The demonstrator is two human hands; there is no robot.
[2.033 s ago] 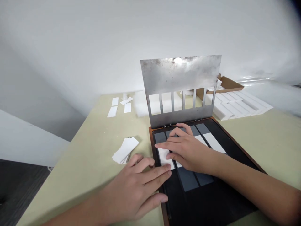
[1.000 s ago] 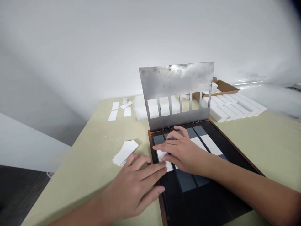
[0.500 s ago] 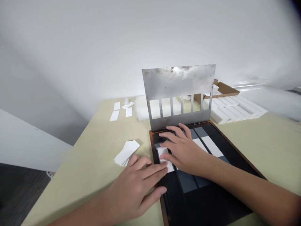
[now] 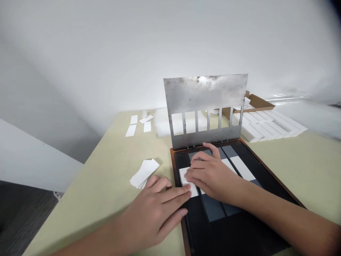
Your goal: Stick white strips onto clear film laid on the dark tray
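A white card (image 4: 184, 175) lies at the left end of the row in a black frame (image 4: 234, 236) with an orange-brown edge. My left hand (image 4: 157, 211) reaches over the frame's left edge. Its fingers are stretched out, and two fingertips rest on the card's near end. My right hand (image 4: 213, 176) is over the same card, with several fingertips drawn together at its right side. Whatever they hold, if anything, is hidden. More white cards (image 4: 242, 168) lie on dark grey panels (image 4: 213, 208) to the right, partly covered by my right hand and forearm.
A metal plate (image 4: 205, 90) with rectangular openings stands upright at the frame's back edge. Loose white cards (image 4: 145, 172) lie fanned left of the frame. Several more (image 4: 131, 130) lie farther back. White stacks (image 4: 269, 124) and a cardboard box (image 4: 261, 103) stand at the back right.
My right hand's spread fingers have drawn together over the left card. The dark strip at the card's far end no longer shows. My left hand has barely moved.
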